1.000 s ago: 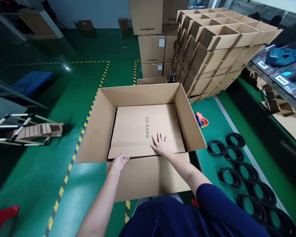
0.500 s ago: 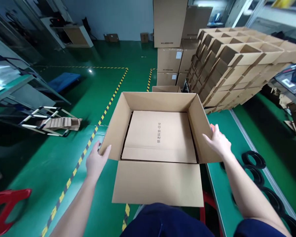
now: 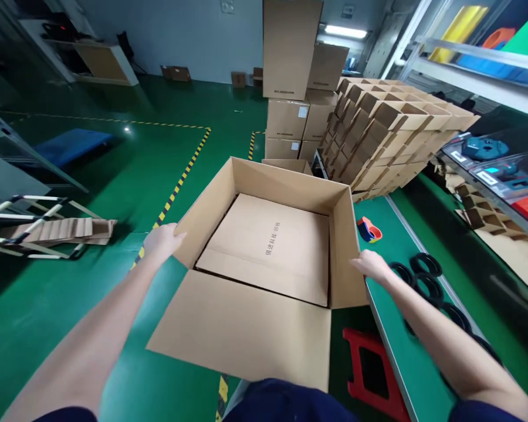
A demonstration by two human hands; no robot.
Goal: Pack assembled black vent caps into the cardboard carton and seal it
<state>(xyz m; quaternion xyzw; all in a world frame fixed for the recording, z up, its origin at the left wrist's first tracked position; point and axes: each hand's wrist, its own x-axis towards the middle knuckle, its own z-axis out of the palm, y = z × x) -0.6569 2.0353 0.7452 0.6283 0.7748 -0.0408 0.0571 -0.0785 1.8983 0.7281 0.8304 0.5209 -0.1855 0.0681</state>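
An open cardboard box (image 3: 250,328) stands before me, turned slightly, its flaps spread outward. Inside it lies a flat cardboard sheet (image 3: 268,246) with a printed line of characters. My left hand (image 3: 161,243) is closed on the outer edge of the left flap, thumb on the inner side. At the right flap, my right hand (image 3: 372,265) is closed on the edge with its fingers curled. What supports the box underneath is hidden. Just beyond my right hand, orange and blue tape rolls (image 3: 369,230) sit on the green bench (image 3: 391,328).
Black rings (image 3: 426,284) lie along the bench under my right forearm. A red stool (image 3: 374,369) stands beside the bench. Stacked cardboard dividers (image 3: 382,135) and tall cartons (image 3: 288,117) rise ahead. Yellow-black floor tape (image 3: 176,187) runs at the left; a shelf (image 3: 479,67) overhangs at right.
The box has turned clockwise, its near flap swinging left. My right hand has gone from spread fingers to closed on the flap; my left hand has closed too. The view has shifted right.
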